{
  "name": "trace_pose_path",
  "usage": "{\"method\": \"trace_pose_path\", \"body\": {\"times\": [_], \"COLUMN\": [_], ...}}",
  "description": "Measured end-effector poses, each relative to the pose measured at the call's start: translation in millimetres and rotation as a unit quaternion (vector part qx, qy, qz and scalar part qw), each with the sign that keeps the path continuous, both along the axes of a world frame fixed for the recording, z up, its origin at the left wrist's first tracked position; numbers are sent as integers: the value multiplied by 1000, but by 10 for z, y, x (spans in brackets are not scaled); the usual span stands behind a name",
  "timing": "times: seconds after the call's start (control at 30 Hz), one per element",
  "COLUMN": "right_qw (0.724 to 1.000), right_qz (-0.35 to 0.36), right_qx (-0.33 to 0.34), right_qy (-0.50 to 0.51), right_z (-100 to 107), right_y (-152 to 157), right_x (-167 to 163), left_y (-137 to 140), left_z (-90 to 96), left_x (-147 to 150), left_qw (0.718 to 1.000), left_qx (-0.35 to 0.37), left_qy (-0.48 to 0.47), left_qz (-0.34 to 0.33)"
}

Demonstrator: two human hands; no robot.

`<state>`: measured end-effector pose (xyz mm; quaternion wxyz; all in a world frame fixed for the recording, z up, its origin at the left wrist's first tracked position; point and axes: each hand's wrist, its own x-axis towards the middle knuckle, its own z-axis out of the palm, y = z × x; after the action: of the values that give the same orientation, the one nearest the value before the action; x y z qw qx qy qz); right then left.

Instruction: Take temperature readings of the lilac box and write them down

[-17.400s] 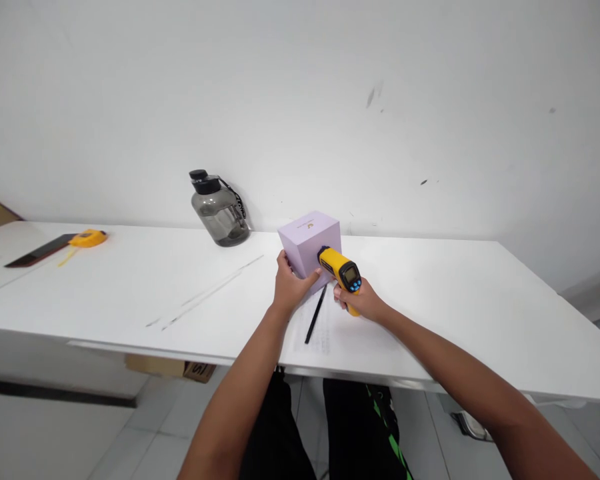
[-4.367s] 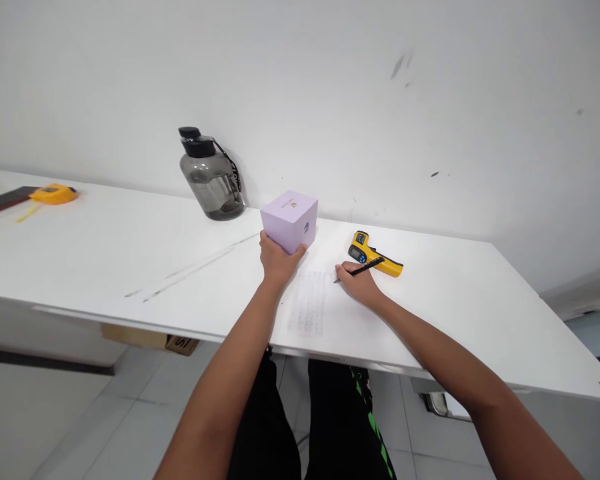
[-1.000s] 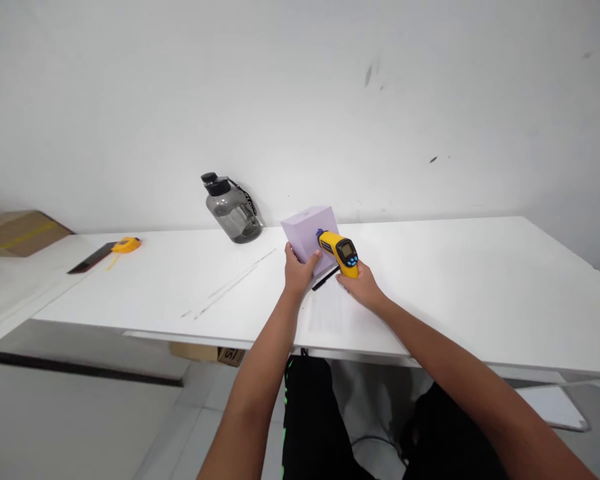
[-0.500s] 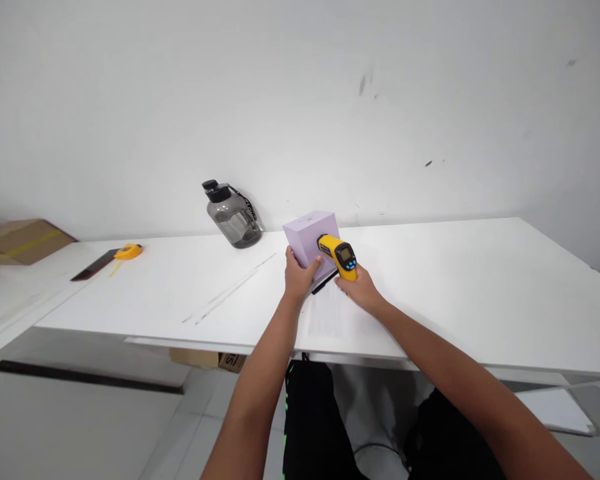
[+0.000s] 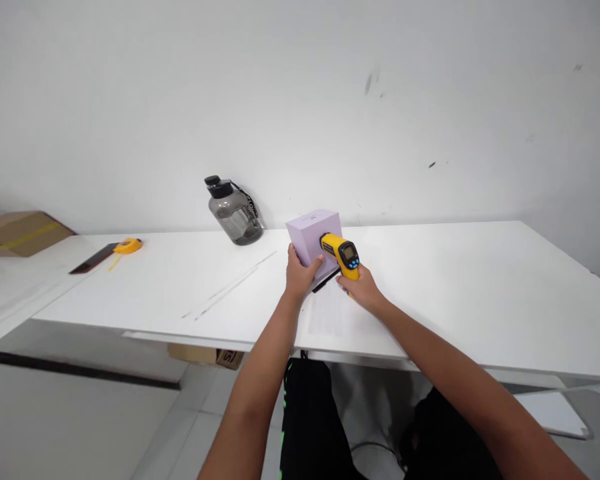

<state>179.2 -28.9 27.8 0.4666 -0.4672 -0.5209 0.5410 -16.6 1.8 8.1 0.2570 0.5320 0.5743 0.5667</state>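
A pale purple box [image 5: 307, 233] stands tilted on the white table, gripped at its near left side by my left hand [image 5: 300, 273], with the thumb across its front. My right hand [image 5: 363, 285] is wrapped round the handle of a yellow and black infrared thermometer [image 5: 341, 253]. Its nose points at the front face of the box; whether the two touch I cannot tell. The small display and blue buttons face me. Below the box lies a black pen-like stick [image 5: 325, 281], partly hidden, by a pale sheet of paper [image 5: 325, 317].
A grey transparent bottle [image 5: 237, 217] with a black cap stands by the wall. Further left are a yellow tape measure [image 5: 129, 246], a dark flat strip [image 5: 94, 259] and a cardboard box [image 5: 25, 233]. The white table's [image 5: 460, 293] front edge runs just before my legs.
The view has shifted slightly. My hands, the purple box and the thermometer keep nearly the same positions relative to each other.
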Motion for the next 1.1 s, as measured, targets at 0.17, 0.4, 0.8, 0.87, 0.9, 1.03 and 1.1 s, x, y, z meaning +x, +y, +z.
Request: {"method": "trace_pose_path", "body": {"times": [0.17, 0.4, 0.8, 0.87, 0.9, 1.03, 1.1], "right_qw": [1000, 1000, 998, 992, 989, 971, 965], "right_qz": [2, -5, -35, -80, -107, -200, -228], "right_qx": [-8, -17, 52, 84, 93, 119, 124], "right_qy": [3, 5, -16, -42, -52, -45, -32], "right_z": [8, 11, -25, -5, 11, 90, 121], "right_y": [-5, -4, -30, -46, -50, -34, -12], "right_x": [6, 6, -9, -4, 2, 52, 86], "left_y": [-27, -28, 53, 80, 93, 111, 98], "left_z": [46, 71, 16, 13, 11, 25, 48], "left_x": [20, 27, 43, 34, 27, 1, -4], "left_qw": [1000, 999, 998, 998, 998, 996, 996], "left_qx": [3, 23, -15, -19, -20, -26, -32], "left_qy": [-6, -19, -61, -60, -63, -80, -80], "left_qz": [-9, -33, -6, -1, 4, 13, 17]}}
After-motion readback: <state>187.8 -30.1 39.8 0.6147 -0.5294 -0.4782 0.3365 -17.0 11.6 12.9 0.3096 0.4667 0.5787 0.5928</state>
